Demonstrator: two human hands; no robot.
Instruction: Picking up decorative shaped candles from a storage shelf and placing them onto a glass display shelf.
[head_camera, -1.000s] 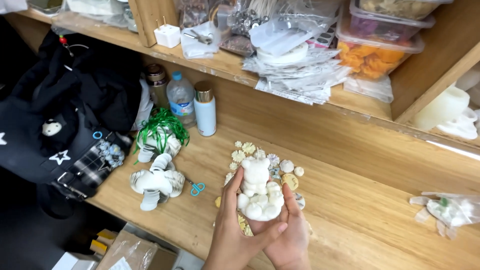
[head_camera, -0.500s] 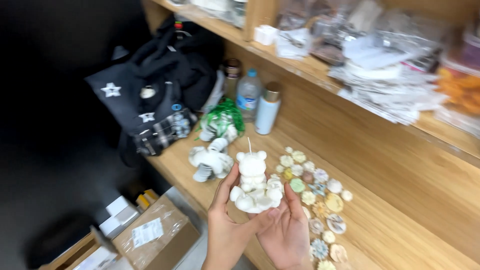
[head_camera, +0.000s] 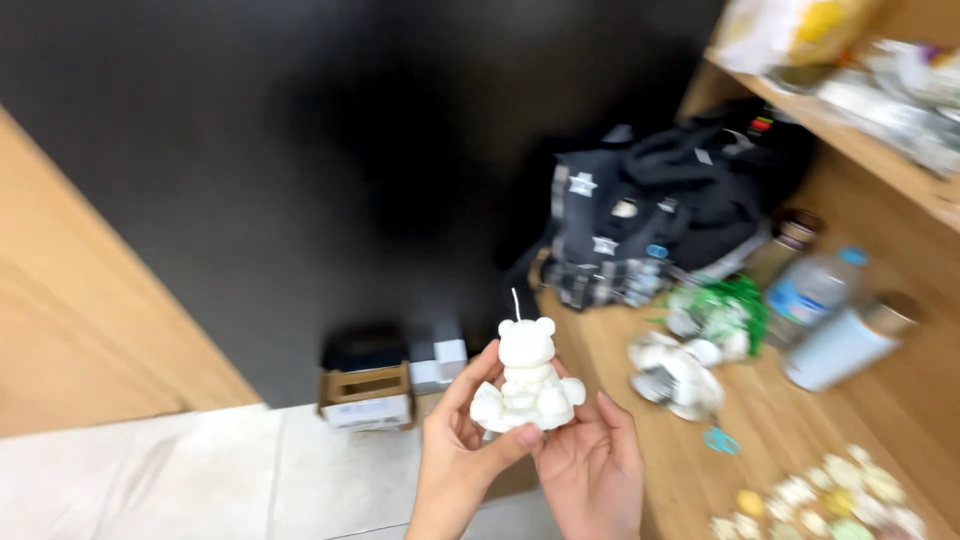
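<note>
While both hands keep their grip clamped on the white bear candle (head_camera: 527, 385), left hand (head_camera: 460, 455) and right hand (head_camera: 590, 465) have carried it off the bench (head_camera: 770, 430) edge, above the floor; shell pieces (head_camera: 830, 495) now lie well apart.

A dark, near-black wall (head_camera: 300, 150) fills the upper middle. Left of it runs a light wooden panel (head_camera: 70, 330); below it lies a pale tiled floor (head_camera: 200, 470). A cardboard box (head_camera: 366, 397) sits where the wall meets the floor. Right of the wall, a wooden bench (head_camera: 780, 440) stands under a wooden shelf (head_camera: 850, 130). Even indoor light, blurred.
</note>
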